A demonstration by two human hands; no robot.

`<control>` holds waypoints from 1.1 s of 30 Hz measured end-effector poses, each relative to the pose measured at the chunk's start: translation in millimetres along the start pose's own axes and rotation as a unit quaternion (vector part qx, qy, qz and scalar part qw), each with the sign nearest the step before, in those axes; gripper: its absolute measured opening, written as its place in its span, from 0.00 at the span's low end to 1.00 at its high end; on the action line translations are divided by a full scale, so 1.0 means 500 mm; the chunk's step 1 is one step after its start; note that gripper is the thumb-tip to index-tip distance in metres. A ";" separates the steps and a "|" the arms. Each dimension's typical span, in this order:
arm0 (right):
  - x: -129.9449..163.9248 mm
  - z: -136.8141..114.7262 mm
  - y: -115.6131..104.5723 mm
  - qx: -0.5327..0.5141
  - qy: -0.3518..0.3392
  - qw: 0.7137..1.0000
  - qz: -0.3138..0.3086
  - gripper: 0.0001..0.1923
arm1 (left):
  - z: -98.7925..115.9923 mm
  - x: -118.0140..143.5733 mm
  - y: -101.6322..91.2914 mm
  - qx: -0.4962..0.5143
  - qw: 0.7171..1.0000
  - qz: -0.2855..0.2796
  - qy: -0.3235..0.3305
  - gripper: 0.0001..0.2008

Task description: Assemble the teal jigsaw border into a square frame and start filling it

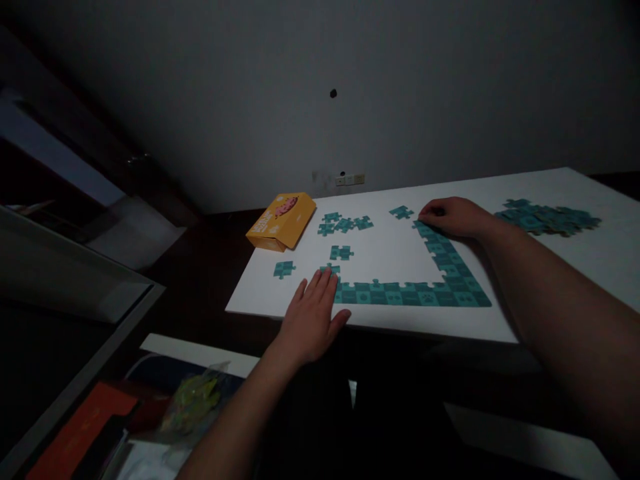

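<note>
My left hand (311, 315) lies flat and spread, palm down, at the near edge of the white rectangular table (390, 257), its fingertips touching the left end of the joined strip of teal cardboard puzzle pieces (415, 293). That strip runs along the near edge towards the right, then turns at a corner and climbs away from me towards the far edge (an L in shape). My right hand (453, 216) rests on the far end of that second leg, fingers curled and pressed together over the last pieces; I cannot tell whether it pinches one.

Loose teal pieces lie inside the L: one single teal piece (341, 253) near the middle, another loose teal piece (284, 269) close to the left edge, a small cluster of teal pieces (345, 224) nearer the far edge, and one lone teal piece (401, 213) just left of my right hand. A heap of unsorted teal pieces (547, 219) sits towards the far right corner. A yellow cardboard puzzle box (281, 221) overhangs the far left corner. Below the table, at my left, lie an orange flat sheet (80, 433) and a clear plastic bag (195, 400).
</note>
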State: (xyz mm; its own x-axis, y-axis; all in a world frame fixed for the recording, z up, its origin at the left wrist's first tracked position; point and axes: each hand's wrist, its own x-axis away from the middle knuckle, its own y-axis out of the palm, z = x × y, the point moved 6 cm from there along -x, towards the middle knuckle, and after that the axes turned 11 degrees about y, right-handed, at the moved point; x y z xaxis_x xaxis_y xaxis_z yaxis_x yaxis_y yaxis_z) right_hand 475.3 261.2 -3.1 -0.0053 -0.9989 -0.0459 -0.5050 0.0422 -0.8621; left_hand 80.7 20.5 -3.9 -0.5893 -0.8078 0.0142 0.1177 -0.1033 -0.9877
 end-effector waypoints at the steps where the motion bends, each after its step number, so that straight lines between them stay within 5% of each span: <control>1: 0.003 -0.003 -0.001 -0.002 -0.001 1.000 0.000 0.16 | -0.001 -0.005 -0.003 0.001 1.000 0.000 0.000 0.38; 10: 0.015 -0.014 -0.010 -0.008 0.002 1.000 0.002 0.16 | -0.013 0.005 0.002 0.039 0.999 0.031 -0.002 0.41; 16: 0.017 -0.017 -0.015 0.005 0.001 1.000 -0.004 0.17 | -0.082 -0.063 -0.099 0.059 0.988 0.142 0.003 0.34; 20: 0.022 -0.021 -0.018 0.002 0.002 1.000 -0.006 0.16 | -0.129 -0.201 -0.145 0.098 0.992 0.060 0.061 0.29; 24: 0.022 -0.023 -0.018 -0.001 0.007 1.000 -0.004 0.15 | -0.155 -0.297 -0.137 0.131 0.985 -0.063 0.089 0.25; 33: 0.014 -0.015 -0.011 -0.012 0.007 1.000 -0.014 0.13 | -0.182 -0.328 -0.117 0.122 0.988 -0.092 0.022 0.23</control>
State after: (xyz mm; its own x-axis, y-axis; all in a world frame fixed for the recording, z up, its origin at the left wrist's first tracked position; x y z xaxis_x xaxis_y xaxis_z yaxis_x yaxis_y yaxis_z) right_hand 471.7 254.0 5.3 -0.0033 -0.9999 -0.0148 -0.5261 0.0143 -0.8503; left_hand 97.6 211.7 37.2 -0.6518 -0.7372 0.1780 0.1920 -0.3874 -0.9017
